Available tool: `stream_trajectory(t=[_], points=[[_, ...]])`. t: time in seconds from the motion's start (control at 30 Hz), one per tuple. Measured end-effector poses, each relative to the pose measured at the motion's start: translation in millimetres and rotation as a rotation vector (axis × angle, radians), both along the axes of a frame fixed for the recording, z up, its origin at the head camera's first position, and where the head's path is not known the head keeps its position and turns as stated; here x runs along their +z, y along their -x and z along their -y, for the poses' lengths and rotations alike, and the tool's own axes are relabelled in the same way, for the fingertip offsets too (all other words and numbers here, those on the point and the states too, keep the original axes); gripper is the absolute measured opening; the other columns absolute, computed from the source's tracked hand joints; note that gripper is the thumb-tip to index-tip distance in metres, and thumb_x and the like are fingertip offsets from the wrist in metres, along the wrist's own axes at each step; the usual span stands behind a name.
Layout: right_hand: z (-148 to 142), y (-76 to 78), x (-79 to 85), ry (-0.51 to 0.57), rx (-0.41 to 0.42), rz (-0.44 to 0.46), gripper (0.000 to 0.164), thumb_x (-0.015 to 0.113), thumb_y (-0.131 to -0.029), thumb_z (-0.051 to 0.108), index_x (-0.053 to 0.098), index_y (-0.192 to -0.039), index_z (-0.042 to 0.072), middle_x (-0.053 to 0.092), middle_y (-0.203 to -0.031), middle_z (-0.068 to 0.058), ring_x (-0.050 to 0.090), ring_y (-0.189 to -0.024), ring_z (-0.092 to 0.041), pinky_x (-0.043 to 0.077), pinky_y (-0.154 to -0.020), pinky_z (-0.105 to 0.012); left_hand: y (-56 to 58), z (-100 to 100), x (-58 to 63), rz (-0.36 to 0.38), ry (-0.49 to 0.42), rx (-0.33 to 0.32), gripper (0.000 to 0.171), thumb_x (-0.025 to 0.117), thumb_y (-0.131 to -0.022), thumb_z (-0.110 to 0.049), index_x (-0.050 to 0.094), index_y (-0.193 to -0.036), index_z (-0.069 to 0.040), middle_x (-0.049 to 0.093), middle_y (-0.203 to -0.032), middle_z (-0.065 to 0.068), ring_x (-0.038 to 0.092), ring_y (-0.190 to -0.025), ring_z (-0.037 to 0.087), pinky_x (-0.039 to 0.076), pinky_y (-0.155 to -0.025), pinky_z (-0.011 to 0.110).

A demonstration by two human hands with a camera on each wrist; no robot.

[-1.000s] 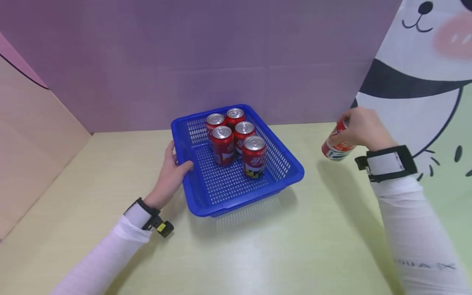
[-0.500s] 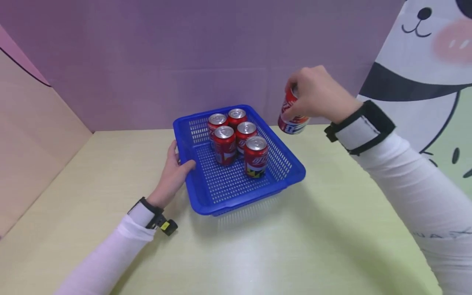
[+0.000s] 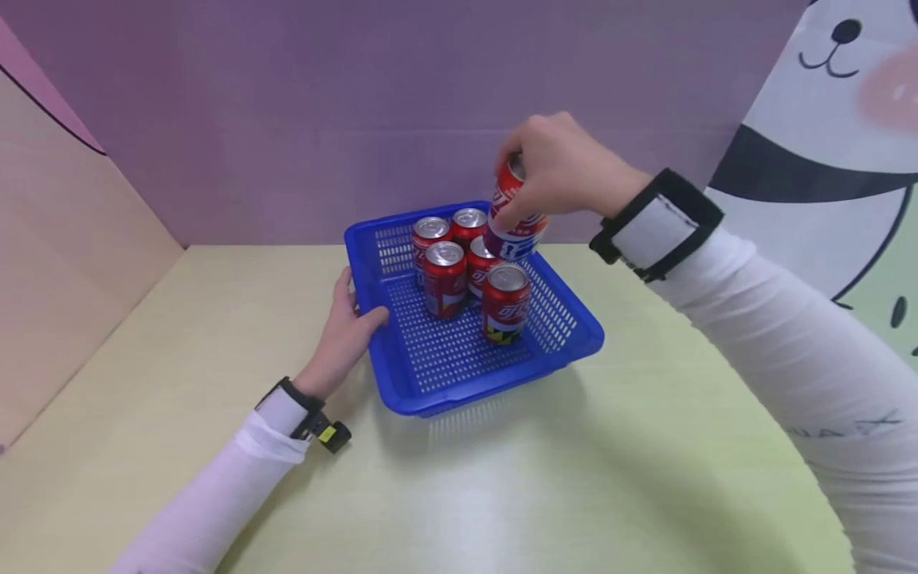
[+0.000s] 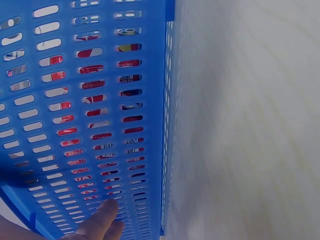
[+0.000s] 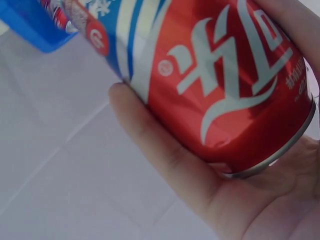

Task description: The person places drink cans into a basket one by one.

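Observation:
A blue plastic basket (image 3: 459, 391) with slotted walls sits at the middle of the table, holding several red soda cans (image 3: 445, 279) that stand upright toward its back and right. My left hand (image 3: 347, 327) grips the basket's left rim, thumb over the top and fingers against the outer wall. In the left wrist view a fingertip (image 4: 102, 215) lies on the slotted wall. Above the basket's back right part, my right hand (image 3: 566, 167) holds a red soda can (image 3: 518, 209) from above, slightly tilted. This held can (image 5: 220, 85) has blue and white stripes and partly hides the cans behind it.
The pale wooden table (image 3: 466, 510) meets a purple wall (image 3: 323, 119) just behind the basket. A beige panel (image 3: 64, 239) stands at the left, and a cartoon-printed panel (image 3: 803, 215) at the right.
My right hand has carried the held can from the right side, up and leftward, until it is over the basket. The left hand keeps its grip on the rim.

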State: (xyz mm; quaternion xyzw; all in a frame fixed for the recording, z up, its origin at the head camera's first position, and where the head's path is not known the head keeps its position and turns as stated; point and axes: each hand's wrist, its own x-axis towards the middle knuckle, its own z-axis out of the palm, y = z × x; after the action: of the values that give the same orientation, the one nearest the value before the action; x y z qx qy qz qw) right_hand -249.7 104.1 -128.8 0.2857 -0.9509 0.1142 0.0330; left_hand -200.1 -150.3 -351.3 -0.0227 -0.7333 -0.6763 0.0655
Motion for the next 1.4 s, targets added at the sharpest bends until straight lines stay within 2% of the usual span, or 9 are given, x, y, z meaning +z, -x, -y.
stream_trajectory(t=[0.33,0.57,0.7,0.93,1.07,1.17,1.4], points=[[18.9,3.6,-19.4,0.025,0.142,0.031,0.050,0.088,-0.072,0.031,0.068,-0.110,0.005,0.062,-0.096,-0.008,0.058,-0.082,-0.022,0.055,-0.068,-0.032,-0.8,-3.8,-0.9,0.012,-0.007,-0.005,0.087,0.053,-0.093,-0.006,-0.004,-0.158,-0.015,0.027,-0.151,0.027,0.042,-0.130,0.042,0.041,-0.103,0.050],[36.4,-1.1,-38.1,0.035,0.234,0.072,0.052,0.089,-0.070,0.031,0.069,-0.111,0.006,0.064,-0.099,-0.005,0.061,-0.081,-0.018,0.057,-0.066,-0.028,-0.8,-3.8,-0.7,0.009,-0.009,-0.005,0.086,0.053,-0.094,-0.006,-0.004,-0.158,-0.016,0.028,-0.151,0.027,0.043,-0.129,0.042,0.042,-0.102,0.051],[46.6,-3.4,-50.5,-0.013,0.265,0.103,0.056,0.089,-0.070,0.031,0.068,-0.117,0.007,0.063,-0.105,-0.004,0.061,-0.083,-0.016,0.056,-0.065,-0.026,-0.4,-4.3,-1.2,0.001,-0.012,-0.008,0.085,0.053,-0.094,-0.006,-0.004,-0.158,-0.015,0.028,-0.151,0.027,0.043,-0.129,0.043,0.043,-0.102,0.051],[52.9,-7.6,-65.2,-0.153,0.268,0.133,0.055,0.089,-0.069,0.039,0.069,-0.113,0.013,0.062,-0.100,0.000,0.059,-0.085,-0.015,0.055,-0.064,-0.023,0.4,-6.7,-1.6,-0.012,-0.019,-0.015,0.085,0.052,-0.095,-0.005,-0.004,-0.157,-0.015,0.028,-0.151,0.027,0.043,-0.128,0.044,0.043,-0.101,0.051],[51.3,-5.1,-71.3,-0.180,0.261,0.138,0.059,0.089,-0.069,0.041,0.069,-0.117,0.014,0.059,-0.104,0.000,0.055,-0.092,-0.017,0.055,-0.065,-0.024,0.9,-7.8,-1.2,-0.016,-0.010,-0.017,0.084,0.052,-0.095,-0.007,-0.004,-0.158,-0.016,0.027,-0.152,0.026,0.043,-0.129,0.043,0.044,-0.101,0.051],[51.2,-2.2,-75.7,-0.193,0.284,0.151,0.058,0.088,-0.071,0.039,0.068,-0.118,0.013,0.059,-0.102,-0.001,0.051,-0.094,-0.020,0.055,-0.065,-0.026,1.3,-8.9,-2.1,-0.011,-0.003,-0.010,0.085,0.053,-0.095,-0.007,-0.003,-0.158,-0.016,0.027,-0.152,0.026,0.044,-0.128,0.042,0.044,-0.101,0.050],[51.9,-1.1,-81.0,-0.249,0.333,0.175,0.055,0.089,-0.071,0.035,0.068,-0.117,0.013,0.063,-0.100,0.000,0.058,-0.088,-0.016,0.055,-0.069,-0.027,1.1,-12.4,-1.1,-0.019,-0.011,-0.004,0.086,0.054,-0.093,-0.005,-0.002,-0.158,-0.014,0.029,-0.151,0.028,0.043,-0.129,0.044,0.044,-0.101,0.050]])
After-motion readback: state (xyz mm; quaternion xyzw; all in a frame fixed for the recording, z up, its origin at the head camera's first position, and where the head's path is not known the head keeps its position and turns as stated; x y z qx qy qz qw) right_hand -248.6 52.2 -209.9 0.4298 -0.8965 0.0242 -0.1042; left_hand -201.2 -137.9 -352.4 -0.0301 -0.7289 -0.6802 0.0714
